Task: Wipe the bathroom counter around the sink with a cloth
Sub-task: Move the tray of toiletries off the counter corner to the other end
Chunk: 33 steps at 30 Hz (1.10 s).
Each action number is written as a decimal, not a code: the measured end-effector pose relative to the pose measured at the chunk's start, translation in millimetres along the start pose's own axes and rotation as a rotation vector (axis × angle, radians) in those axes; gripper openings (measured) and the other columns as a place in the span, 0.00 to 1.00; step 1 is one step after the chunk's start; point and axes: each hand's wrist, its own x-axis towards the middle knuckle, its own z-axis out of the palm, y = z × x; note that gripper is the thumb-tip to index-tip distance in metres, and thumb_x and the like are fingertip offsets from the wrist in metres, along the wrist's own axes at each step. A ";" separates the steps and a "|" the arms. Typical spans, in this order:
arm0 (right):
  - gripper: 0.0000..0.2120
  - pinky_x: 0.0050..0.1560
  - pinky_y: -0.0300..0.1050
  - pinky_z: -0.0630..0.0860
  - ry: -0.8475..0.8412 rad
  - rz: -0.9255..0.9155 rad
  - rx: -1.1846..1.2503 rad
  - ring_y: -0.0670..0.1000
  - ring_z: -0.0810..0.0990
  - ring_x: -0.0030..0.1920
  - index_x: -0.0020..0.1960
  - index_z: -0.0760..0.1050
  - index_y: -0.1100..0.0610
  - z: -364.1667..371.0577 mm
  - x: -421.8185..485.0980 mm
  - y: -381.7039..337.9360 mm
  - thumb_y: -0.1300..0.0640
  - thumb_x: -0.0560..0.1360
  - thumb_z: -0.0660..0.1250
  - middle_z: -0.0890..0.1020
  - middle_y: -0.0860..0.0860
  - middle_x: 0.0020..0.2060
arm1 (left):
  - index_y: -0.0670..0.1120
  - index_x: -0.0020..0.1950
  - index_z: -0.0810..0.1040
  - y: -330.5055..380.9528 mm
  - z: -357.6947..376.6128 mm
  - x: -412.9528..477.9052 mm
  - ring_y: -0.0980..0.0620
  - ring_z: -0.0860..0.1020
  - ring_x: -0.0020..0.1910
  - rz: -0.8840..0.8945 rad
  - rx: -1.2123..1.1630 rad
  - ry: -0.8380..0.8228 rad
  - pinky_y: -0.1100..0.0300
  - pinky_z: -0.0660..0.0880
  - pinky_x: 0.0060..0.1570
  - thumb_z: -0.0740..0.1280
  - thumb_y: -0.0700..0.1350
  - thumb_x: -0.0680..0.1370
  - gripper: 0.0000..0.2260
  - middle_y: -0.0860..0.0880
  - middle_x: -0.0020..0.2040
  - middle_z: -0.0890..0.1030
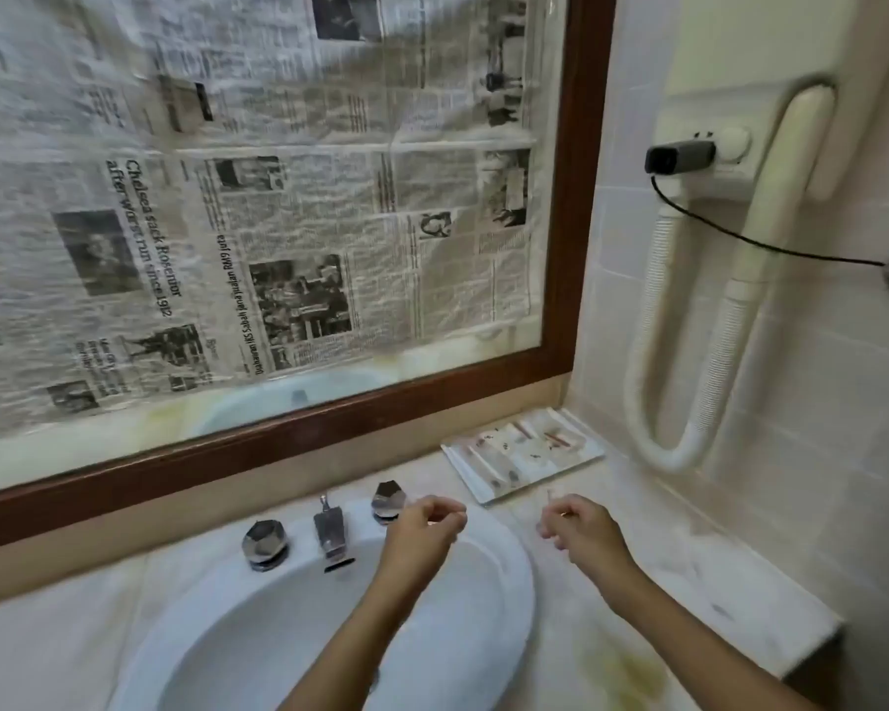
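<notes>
No cloth is in view. The pale marble counter (689,572) runs around a white oval sink (509,592) and shows a yellowish stain at the front right. My left hand (424,520) hovers over the sink's back right rim, just beside the right tap knob (388,497), fingers curled in with nothing visible in them. My right hand (581,526) hovers above the counter right of the sink, fingers also curled. A pale blurred sliver shows at its fingertips; I cannot tell whether it is held.
A chrome spout (329,528) and a left tap knob (264,541) stand behind the basin. A stained white soap tray (524,454) lies in the back right corner. The wood-framed mirror (570,197) is covered with newspaper. A wall hair dryer (740,259) and a black plug (678,157) with cable hang on the right wall.
</notes>
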 end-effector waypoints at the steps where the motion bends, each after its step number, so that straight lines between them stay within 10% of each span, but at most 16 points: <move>1: 0.05 0.37 0.44 0.71 0.010 0.009 -0.003 0.49 0.76 0.36 0.42 0.79 0.56 -4.1 18.9 5.1 0.58 0.73 0.65 0.83 0.50 0.41 | 0.49 0.46 0.82 -2.8 13.2 16.1 0.54 0.81 0.45 -0.010 -0.031 0.006 0.65 0.73 0.42 0.68 0.42 0.76 0.04 0.51 0.46 0.83; 19: 0.30 0.65 0.56 0.66 0.138 0.007 -0.694 0.62 0.67 0.67 0.73 0.61 0.60 -7.9 343.2 82.6 0.45 0.78 0.62 0.67 0.59 0.70 | 0.42 0.75 0.65 -75.1 122.9 246.5 0.43 0.71 0.67 -0.290 0.233 0.233 0.54 0.70 0.62 0.67 0.44 0.77 0.27 0.43 0.73 0.67; 23: 0.31 0.65 0.57 0.63 0.144 0.068 -0.735 0.63 0.67 0.67 0.72 0.62 0.58 -2.5 361.6 89.8 0.40 0.77 0.60 0.68 0.59 0.69 | 0.41 0.60 0.73 -74.6 132.3 261.5 0.44 0.77 0.51 -0.321 0.321 0.231 0.56 0.72 0.44 0.66 0.43 0.74 0.15 0.43 0.58 0.78; 33: 0.29 0.66 0.56 0.61 0.238 0.138 -0.556 0.63 0.63 0.67 0.69 0.67 0.59 -6.9 360.2 88.3 0.41 0.76 0.60 0.68 0.60 0.67 | 0.48 0.35 0.66 -65.3 123.8 262.6 0.46 0.71 0.37 -0.463 0.236 0.312 0.53 0.70 0.42 0.59 0.33 0.72 0.11 0.48 0.36 0.71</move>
